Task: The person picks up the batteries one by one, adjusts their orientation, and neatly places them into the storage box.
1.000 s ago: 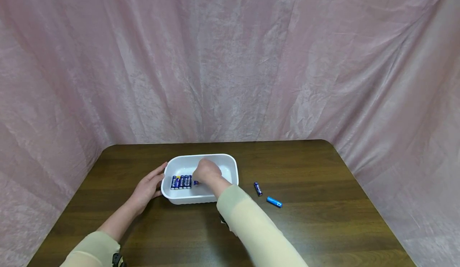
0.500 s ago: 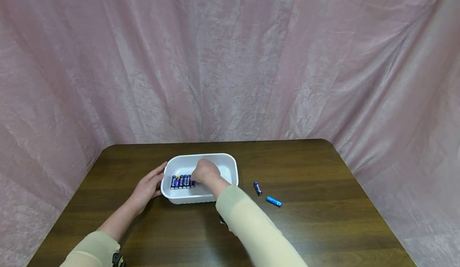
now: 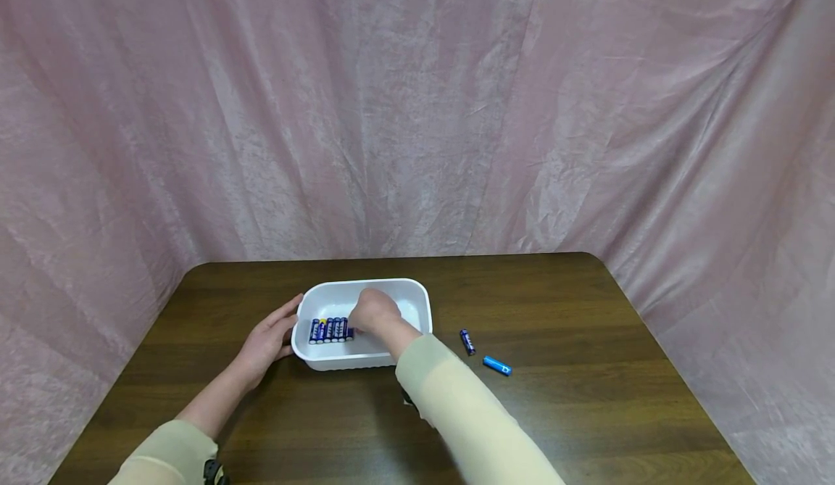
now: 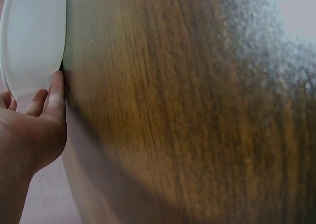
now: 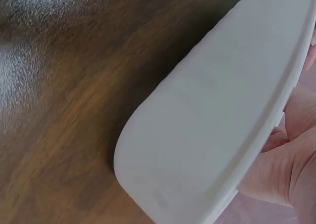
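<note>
A white plastic tray sits on the wooden table, with a row of dark blue batteries standing out against its floor at the left. One of them has a yellow end. My left hand rests against the tray's left end, its fingers fairly straight along the outer wall, as the left wrist view also shows. Inside the tray is my right hand, fingers curled down at a dark battery on the row's right end. The hand covers part of that battery, and its fingertips are hidden.
To the right of the tray, a dark blue battery and a lighter blue battery lie apart on the brown table. A pink curtain hangs behind the table's far edge.
The battery at my right fingers has shifted slightly left, from lying apart and askew to lining up beside the row. My left hand keeps its place on the tray.
</note>
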{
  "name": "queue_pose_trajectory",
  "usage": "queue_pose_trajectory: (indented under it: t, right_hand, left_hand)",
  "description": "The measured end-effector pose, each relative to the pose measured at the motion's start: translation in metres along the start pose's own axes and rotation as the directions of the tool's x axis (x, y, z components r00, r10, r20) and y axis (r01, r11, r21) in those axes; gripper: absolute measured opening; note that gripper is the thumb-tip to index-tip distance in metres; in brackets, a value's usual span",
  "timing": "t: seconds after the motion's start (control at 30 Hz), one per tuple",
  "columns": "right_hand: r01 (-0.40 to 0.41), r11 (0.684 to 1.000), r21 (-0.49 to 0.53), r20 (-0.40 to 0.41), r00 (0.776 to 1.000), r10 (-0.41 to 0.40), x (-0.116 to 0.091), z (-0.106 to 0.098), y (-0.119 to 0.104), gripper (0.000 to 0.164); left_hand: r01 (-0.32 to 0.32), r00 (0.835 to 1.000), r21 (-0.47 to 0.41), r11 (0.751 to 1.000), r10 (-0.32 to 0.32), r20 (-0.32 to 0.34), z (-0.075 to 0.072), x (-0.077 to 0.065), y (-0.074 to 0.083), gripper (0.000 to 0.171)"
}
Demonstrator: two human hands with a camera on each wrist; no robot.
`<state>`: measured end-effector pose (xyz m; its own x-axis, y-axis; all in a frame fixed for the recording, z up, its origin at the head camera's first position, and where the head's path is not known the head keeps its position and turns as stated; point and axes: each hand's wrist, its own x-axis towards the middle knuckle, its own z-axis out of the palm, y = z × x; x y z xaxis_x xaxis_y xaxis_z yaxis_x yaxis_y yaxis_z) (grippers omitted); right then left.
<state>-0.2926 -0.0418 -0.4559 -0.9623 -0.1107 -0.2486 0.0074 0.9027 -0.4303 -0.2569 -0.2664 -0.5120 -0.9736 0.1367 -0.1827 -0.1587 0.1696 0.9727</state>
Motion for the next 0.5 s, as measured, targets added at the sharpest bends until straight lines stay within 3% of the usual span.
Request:
queue_pose_trajectory:
  t: [0.33, 0.5]
  right_hand:
    - [0.125, 0.992, -0.003, -0.006, 0.992, -0.125, 0.0, -0.015, 0.006, 0.011]
    - [0.16, 0.987, 0.015, -0.021, 0.987, -0.16, -0.003, -0.023, 0.007, 0.015]
  left_hand:
    - [-0.01, 1.0, 0.008, 1.0, 0.01, -0.001, 0.002, -0.003, 0.002, 0.055]
    - [-0.014, 1.0, 0.0, 1.0, 0.014, -0.003, 0.002, -0.003, 0.003, 0.054]
